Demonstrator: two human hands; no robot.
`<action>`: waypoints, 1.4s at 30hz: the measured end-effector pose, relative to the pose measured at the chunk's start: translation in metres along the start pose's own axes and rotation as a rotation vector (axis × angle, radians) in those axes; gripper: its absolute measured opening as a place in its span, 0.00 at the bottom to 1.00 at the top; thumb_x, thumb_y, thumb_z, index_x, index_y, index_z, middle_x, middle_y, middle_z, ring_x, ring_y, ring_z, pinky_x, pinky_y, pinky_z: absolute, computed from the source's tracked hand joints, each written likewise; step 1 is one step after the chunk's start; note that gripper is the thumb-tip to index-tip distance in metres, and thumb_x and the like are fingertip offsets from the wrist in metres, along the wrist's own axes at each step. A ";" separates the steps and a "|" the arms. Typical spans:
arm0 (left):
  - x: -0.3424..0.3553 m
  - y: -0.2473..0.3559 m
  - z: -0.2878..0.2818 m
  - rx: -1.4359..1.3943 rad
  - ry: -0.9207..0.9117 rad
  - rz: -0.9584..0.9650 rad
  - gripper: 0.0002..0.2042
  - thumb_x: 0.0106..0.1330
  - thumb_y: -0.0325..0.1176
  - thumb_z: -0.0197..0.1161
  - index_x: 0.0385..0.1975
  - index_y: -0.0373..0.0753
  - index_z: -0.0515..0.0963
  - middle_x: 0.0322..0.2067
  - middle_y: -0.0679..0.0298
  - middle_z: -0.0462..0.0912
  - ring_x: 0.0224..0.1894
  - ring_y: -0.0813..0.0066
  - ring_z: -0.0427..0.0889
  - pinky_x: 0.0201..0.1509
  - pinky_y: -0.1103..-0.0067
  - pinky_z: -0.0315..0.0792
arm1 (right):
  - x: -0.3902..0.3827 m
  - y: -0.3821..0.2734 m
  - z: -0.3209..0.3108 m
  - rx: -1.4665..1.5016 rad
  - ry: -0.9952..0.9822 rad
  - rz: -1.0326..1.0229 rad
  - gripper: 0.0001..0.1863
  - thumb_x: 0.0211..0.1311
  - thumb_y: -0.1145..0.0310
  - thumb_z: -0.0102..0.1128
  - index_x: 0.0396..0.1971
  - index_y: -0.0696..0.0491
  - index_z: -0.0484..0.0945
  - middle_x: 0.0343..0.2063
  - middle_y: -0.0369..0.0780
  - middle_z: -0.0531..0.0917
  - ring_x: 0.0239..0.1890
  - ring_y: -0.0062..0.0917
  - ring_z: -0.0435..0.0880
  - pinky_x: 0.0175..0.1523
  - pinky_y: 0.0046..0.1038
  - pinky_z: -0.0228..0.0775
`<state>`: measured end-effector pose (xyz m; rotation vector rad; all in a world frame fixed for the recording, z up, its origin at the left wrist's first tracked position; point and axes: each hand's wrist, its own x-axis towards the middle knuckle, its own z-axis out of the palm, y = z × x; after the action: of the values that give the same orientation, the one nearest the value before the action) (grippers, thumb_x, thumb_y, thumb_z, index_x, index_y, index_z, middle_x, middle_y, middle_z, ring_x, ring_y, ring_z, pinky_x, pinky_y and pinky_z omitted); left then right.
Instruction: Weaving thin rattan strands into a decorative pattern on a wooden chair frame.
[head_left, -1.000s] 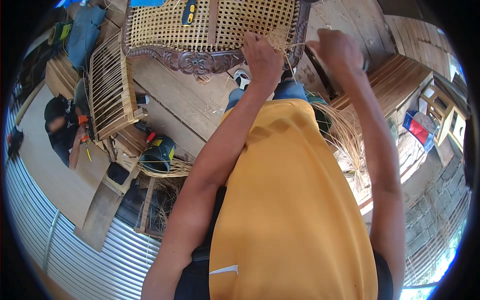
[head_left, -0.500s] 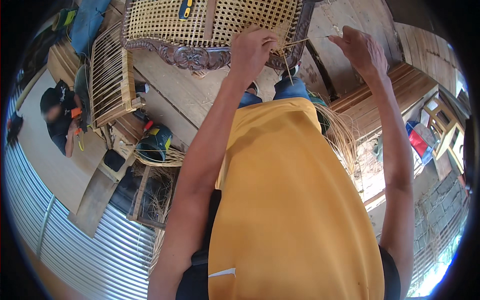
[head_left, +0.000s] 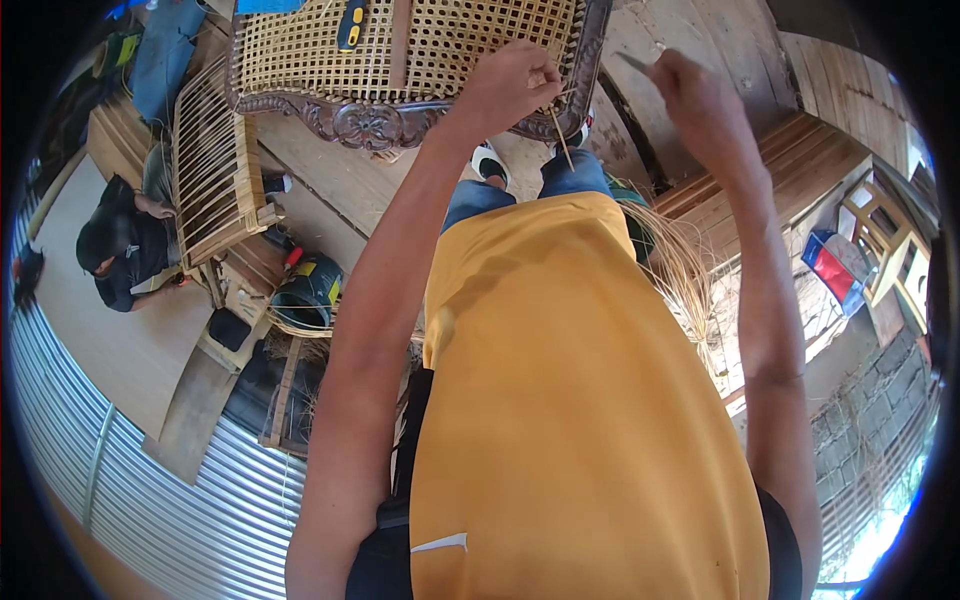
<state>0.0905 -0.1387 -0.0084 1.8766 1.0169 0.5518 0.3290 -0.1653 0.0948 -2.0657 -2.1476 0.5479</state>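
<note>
A carved dark wooden chair frame (head_left: 365,120) with open cane weave (head_left: 295,60) lies ahead of me. My left hand (head_left: 505,88) is closed at the weave's right front corner, pinching a pale cane strand (head_left: 560,135) whose loose end hangs over the carved rim. My right hand (head_left: 700,118) is closed beyond the frame's right side, with a slim grey pointed tool (head_left: 635,64) sticking out between thumb and fingers. On the weave lie a yellow-and-black handled tool (head_left: 351,25), a reddish wooden strip (head_left: 399,55) and a blue object (head_left: 265,5).
A co-worker (head_left: 125,250) bends over a pale board (head_left: 110,360) on the left, beside a slatted wooden frame (head_left: 210,170) and a dark green bucket (head_left: 305,290). Cane bundles (head_left: 680,275), a wooden bench (head_left: 760,185) and stacked wooden frames (head_left: 890,240) stand on the right.
My right hand moved out rightward from the weave, then slightly back left. My left hand shifted a little up and left. The co-worker's head and hands have moved.
</note>
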 end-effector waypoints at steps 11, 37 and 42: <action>-0.008 0.020 -0.008 -0.453 0.231 -0.330 0.10 0.63 0.35 0.67 0.37 0.34 0.81 0.30 0.65 0.82 0.33 0.80 0.81 0.38 0.82 0.75 | -0.006 -0.056 0.043 -0.116 -0.190 0.055 0.07 0.61 0.70 0.52 0.33 0.56 0.78 0.32 0.51 0.83 0.38 0.48 0.82 0.42 0.44 0.74; -0.013 0.001 0.004 0.100 0.260 -0.202 0.12 0.56 0.40 0.70 0.28 0.36 0.85 0.30 0.55 0.78 0.35 0.62 0.81 0.44 0.71 0.75 | 0.008 -0.043 0.062 -0.046 -0.276 0.121 0.10 0.59 0.64 0.58 0.32 0.56 0.80 0.30 0.51 0.82 0.38 0.50 0.80 0.44 0.45 0.71; -0.011 0.000 0.004 0.138 0.230 -0.221 0.10 0.52 0.37 0.70 0.26 0.36 0.85 0.31 0.55 0.77 0.37 0.60 0.79 0.46 0.69 0.74 | 0.016 -0.034 0.069 -0.031 -0.232 0.044 0.11 0.57 0.62 0.59 0.30 0.56 0.80 0.29 0.50 0.82 0.38 0.48 0.81 0.44 0.44 0.71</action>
<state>0.0868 -0.1495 -0.0100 1.8170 1.4256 0.5881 0.2737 -0.1618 0.0395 -2.1660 -2.2482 0.8009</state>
